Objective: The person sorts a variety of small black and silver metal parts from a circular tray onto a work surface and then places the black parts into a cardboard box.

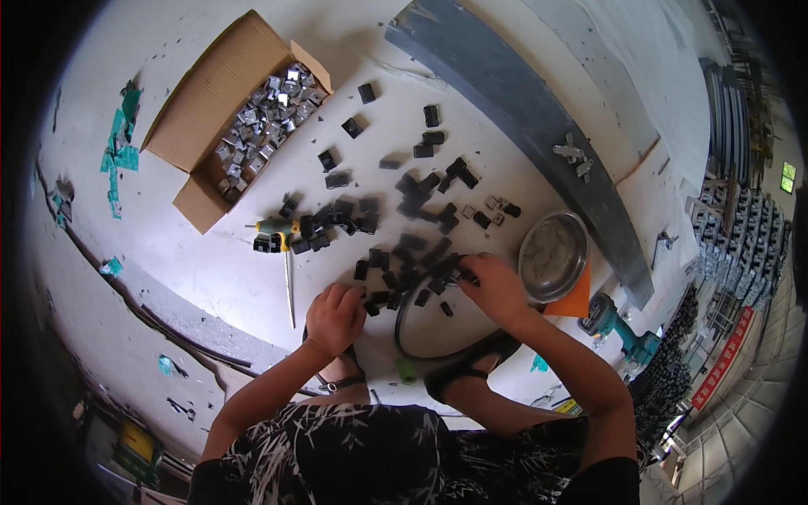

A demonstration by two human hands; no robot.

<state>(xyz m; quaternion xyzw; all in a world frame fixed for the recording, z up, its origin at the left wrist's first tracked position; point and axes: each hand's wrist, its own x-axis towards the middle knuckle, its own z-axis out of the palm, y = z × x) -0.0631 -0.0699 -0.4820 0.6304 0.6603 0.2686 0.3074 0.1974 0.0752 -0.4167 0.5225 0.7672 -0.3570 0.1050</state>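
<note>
My right hand (495, 288) reaches in from the right with fingertips pinched on a small black block (462, 273); exactly what it grips is partly covered by the fingers. A thin black strip (399, 324) curves in a loop just left of and below that hand. My left hand (335, 316) is closed, fingers curled, at the left edge of a scatter of black blocks (390, 280); whatever it holds is hidden. Further up, more black blocks (414, 195) are strewn about. A green-and-yellow-handled screwdriver (276, 226) lies among them, beside a thin metal tool (289, 290).
An open cardboard box (220, 80) of small silvery metal pieces stands at the upper left. A round metal bowl (553, 257) sits on something orange (572, 298) at the right. Beyond lie a long grey panel (522, 109) and a teal power drill (619, 328). A green roll (407, 371) lies near my feet.
</note>
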